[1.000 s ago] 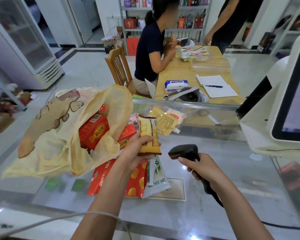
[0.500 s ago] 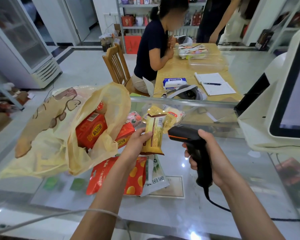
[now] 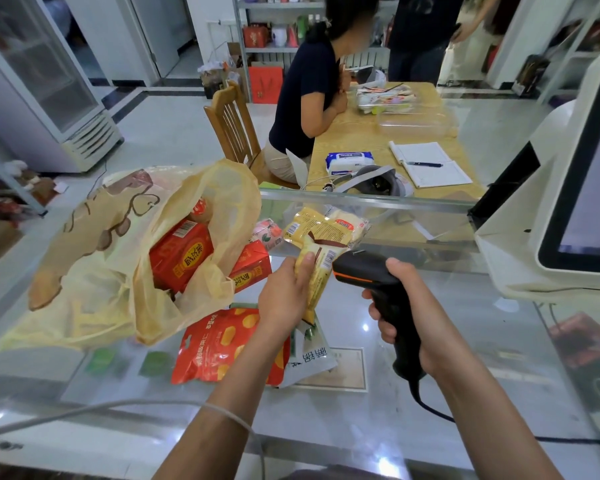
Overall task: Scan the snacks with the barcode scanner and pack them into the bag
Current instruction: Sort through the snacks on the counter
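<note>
Black scanner (image 3: 366,271) aims leftward at upright yellow snack (image 3: 321,271).

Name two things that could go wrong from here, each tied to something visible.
1. The barcode scanner sits almost against the yellow snack packet, and the left hand holds it with the thumb beside the barcode, so the scan may misread.
2. The yellow bag lies slumped on its side with a red carton at its mouth; pushing the packet in could spill it.
</note>
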